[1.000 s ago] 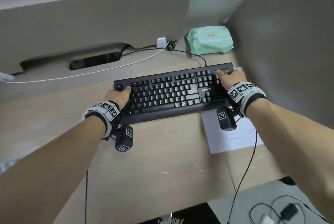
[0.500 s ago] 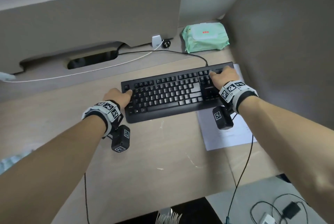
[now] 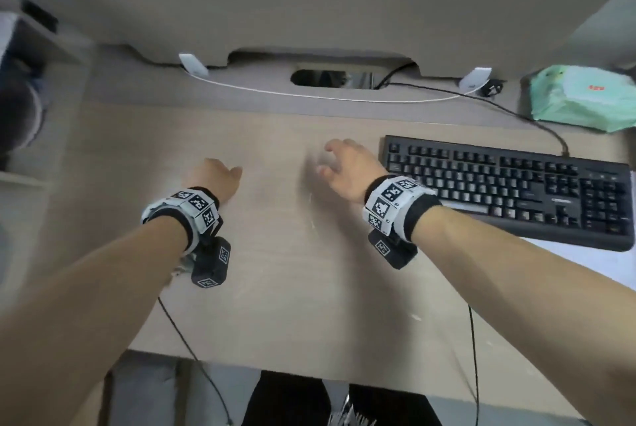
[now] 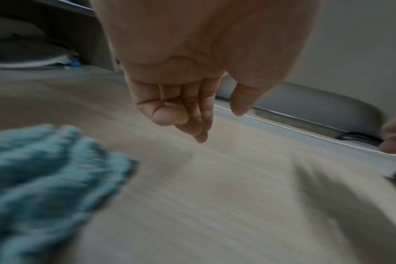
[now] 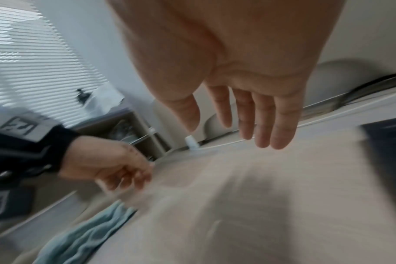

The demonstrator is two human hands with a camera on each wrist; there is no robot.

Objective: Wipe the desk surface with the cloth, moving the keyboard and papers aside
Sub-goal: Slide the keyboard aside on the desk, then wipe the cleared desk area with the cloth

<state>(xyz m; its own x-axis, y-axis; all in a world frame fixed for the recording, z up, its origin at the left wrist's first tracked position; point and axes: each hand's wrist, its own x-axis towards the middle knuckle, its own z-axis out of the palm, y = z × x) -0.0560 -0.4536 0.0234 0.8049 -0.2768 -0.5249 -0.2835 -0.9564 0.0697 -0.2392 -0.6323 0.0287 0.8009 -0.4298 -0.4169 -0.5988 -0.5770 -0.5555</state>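
Observation:
The black keyboard (image 3: 509, 191) lies on the right part of the wooden desk (image 3: 275, 288), partly on a white paper (image 3: 585, 267). Both hands hover over bare desk to its left and hold nothing. My right hand (image 3: 330, 160) is just off the keyboard's left end, with its fingers (image 5: 280, 125) straight and spread. My left hand (image 3: 223, 174) is further left, its fingers (image 4: 192, 116) hanging relaxed and close together. A blue cloth (image 4: 45, 178) lies crumpled on the desk below and left of the left hand, also in the right wrist view as the cloth (image 5: 86, 237). The head view hides it under my left forearm.
A green wipes pack (image 3: 585, 98) sits at the back right. A white cable (image 3: 309, 95) and the keyboard's black cable (image 3: 481, 98) run along the back by a cable slot (image 3: 330, 78) under the partition. A shelf (image 3: 31, 47) stands at the left.
Both hands have let go of the keyboard's ends and moved left over bare desk. The keyboard now lies at the right, and the head view has swung left.

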